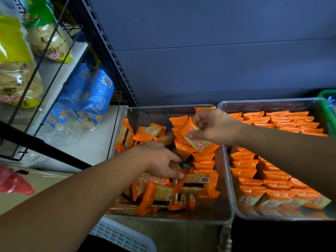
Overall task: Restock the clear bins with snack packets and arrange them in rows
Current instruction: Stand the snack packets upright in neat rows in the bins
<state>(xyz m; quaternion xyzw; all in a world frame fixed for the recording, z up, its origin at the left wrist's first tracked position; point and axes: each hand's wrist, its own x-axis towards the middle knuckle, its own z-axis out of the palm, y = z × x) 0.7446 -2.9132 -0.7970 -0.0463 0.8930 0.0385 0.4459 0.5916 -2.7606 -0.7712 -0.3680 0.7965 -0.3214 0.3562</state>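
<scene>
Centre right of the frame, held packet: one orange foil cracker packet (201, 144) is pinched between the thumb and curled fingers of the right hand (214, 126), above the far right part of the middle bin.
Middle bin: the clear plastic rectangular bin (163, 219) at centre frame is only partly sorted. A standing row of orange packets (203, 164) runs along its right wall, while a loose heap of the same packets (163, 193) lies jumbled across its left and near parts.
Left hand: the left hand (160, 159) lies palm down on the heap with thumb and fingers reaching among the packets. Whether they have closed on one I cannot tell.
Right bin: a second clear plastic bin (272, 102) at the right of the frame looks finished, with tidy overlapping rows (272, 179) filling it.
Left to do, as I judge it: set the held packet into the row, then stand up the rest of the heap.
Hidden or unclear: the right forearm covers the middle of the right bin, its far right end is cut off by the frame edge, and the print on the packets is too small to read.
Surroundings: blue snack bags (91, 95) and yellow-green bags (16, 70) sit on a black wire rack (45, 51) at upper left. A white perforated basket (123, 237) shows at the bottom edge.
</scene>
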